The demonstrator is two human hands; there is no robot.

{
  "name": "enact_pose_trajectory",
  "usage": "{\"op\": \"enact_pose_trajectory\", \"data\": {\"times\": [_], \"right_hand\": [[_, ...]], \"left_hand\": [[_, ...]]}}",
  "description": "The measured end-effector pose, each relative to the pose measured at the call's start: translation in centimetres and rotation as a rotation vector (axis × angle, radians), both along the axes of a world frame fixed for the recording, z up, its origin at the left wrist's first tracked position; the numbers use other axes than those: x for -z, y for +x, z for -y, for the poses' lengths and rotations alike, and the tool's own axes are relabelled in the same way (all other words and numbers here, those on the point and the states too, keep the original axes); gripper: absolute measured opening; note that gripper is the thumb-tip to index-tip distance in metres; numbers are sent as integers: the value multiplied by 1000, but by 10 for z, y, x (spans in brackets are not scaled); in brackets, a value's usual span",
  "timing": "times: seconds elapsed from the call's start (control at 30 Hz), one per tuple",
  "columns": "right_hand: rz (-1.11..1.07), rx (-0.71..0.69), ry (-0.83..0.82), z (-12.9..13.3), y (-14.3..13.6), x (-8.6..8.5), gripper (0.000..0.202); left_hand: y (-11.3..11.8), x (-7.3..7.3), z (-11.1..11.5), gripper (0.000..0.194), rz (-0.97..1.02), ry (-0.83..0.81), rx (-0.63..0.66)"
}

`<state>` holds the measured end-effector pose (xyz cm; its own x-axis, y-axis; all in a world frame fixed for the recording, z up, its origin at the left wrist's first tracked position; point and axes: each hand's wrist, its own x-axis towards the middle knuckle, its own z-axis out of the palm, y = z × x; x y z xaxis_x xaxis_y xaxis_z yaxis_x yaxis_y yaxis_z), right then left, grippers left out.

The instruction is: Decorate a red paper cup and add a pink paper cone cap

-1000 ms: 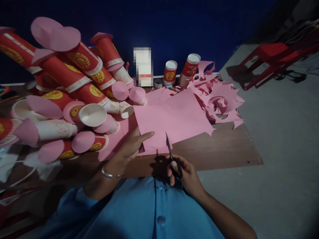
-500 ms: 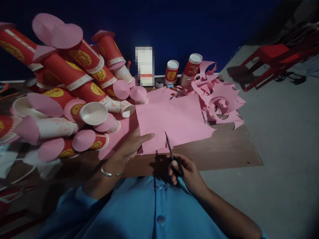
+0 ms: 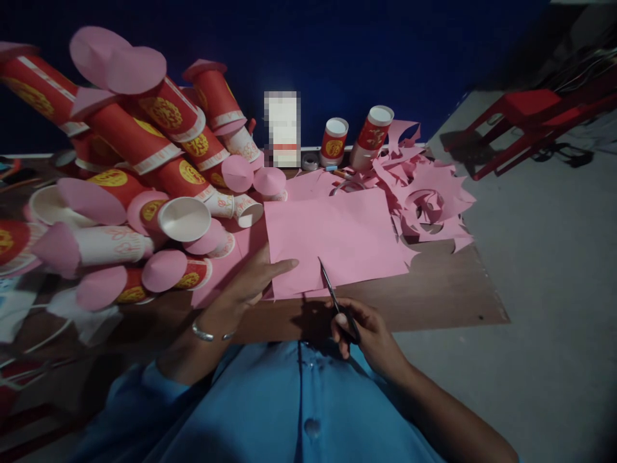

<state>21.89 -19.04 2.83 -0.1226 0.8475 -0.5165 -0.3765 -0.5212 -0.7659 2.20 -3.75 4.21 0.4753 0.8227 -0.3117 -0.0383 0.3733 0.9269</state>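
A sheet of pink paper (image 3: 342, 231) lies at the middle of the table, over other pink paper. My left hand (image 3: 258, 276) grips its left edge, thumb stretched on top and the other fingers hidden underneath. In my right hand (image 3: 364, 325) is a pair of dark-handled scissors (image 3: 329, 280), with my fingers closed round the handles. The blades point up and away from me and reach into the sheet from its near edge, a little right of my left thumb. Whether the blades are parted is hard to make out.
Red and white paper cups with pink cone tops (image 3: 164, 112) pile up at left. Two upright cup pieces (image 3: 334, 145) stand at the back beside a roll of tape (image 3: 310, 161). Pink paper scraps (image 3: 429, 199) heap at right. A red stool (image 3: 523, 116) stands on the floor.
My right hand and the scissors' handles have shifted slightly right, while the blade tips stay near the same spot on the sheet. My left hand keeps its hold.
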Motion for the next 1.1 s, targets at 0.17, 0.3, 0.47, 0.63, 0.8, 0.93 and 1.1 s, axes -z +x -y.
{"op": "enact_pose_trajectory", "data": {"times": [0.17,0.3,0.47,0.63,0.8,0.93,1.1], "right_hand": [[-2,-24,-11,0,2,3,69],[25,-47,-12,-2,4,1,69],[32,-66,-9,-4,5,-3,68],[37,-76,-13,-3,6,-2,69],[42,-81,-21,-2,7,-1,67],[47,-86,-12,-2,9,-2,68],[57,-88,-5,-4,10,-4,69]], "left_hand": [[-4,3,-3,83,-38,-17,19],[-6,4,-4,81,-30,-16,47],[-9,5,-3,89,-43,21,79],[-11,4,-4,96,-69,30,89],[-10,2,-5,97,-89,40,93],[-9,1,-6,98,-72,35,112],[-10,0,-7,97,-62,36,155]]}}
